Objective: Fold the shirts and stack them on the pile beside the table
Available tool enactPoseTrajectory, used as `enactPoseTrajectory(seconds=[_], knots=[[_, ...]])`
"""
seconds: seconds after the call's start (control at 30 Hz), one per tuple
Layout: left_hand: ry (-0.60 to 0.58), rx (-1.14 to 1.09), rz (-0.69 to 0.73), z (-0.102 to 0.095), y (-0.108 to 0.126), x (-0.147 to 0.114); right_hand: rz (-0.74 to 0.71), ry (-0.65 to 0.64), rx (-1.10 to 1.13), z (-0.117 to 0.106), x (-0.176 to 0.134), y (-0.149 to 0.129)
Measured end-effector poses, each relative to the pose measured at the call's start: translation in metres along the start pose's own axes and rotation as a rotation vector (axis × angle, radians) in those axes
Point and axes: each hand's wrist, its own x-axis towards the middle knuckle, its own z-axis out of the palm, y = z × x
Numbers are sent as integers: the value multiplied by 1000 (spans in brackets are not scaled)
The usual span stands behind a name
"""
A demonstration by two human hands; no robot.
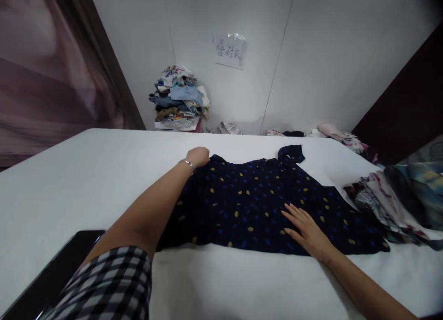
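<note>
A dark navy shirt [242,204] with small yellow and blue spots lies spread across the white table. One narrow piece of it, perhaps a sleeve or the collar, curls out at the far edge. At the shirt's far left corner, my left hand [198,157] is closed on the cloth; its fingertips are mostly hidden behind the hand. My right hand [306,228] rests flat on the right half of the shirt near its front edge, fingers spread. My left forearm covers part of the shirt's left side.
Crumpled clothes [391,200] are heaped at the table's right edge. Beyond the white table [93,172], a tall clothes stack [183,101] stands by the wall, with more garments [332,131] at the back right. A black glossy object [55,269] lies at front left. A handwritten sign [230,51] hangs on the wall.
</note>
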Motion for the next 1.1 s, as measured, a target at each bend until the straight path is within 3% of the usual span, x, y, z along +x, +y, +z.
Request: enactPoseTrajectory(seconds=[0.07, 0.17, 0.3, 0.43, 0.6, 0.73, 0.83, 1.0, 1.1], knots=[[0, 6, -27, -3, 3, 13, 5, -3, -2, 0, 0, 0], [-51, -2, -73, 10, 4, 23, 4, 2, -5, 1, 0, 0], [-41, -42, -133, 31, -9, 9, -2, -2, -12, 1, 0, 2], [65, -99, -148, 28, -29, -31, -17, 16, -23, 3, 0, 5], [162, -273, -189, 28, -57, -114, -36, 45, -36, 8, 1, 10], [169, -384, -289, 55, -79, -190, -56, 69, -38, 12, 2, 15], [155, -468, -302, 79, -84, -230, -70, 82, -38, 14, 2, 18], [248, -469, -291, 95, -64, -243, -74, 88, -40, 17, 4, 22], [328, -764, -310, 83, -54, -238, -63, 88, -36, 17, 6, 24]])
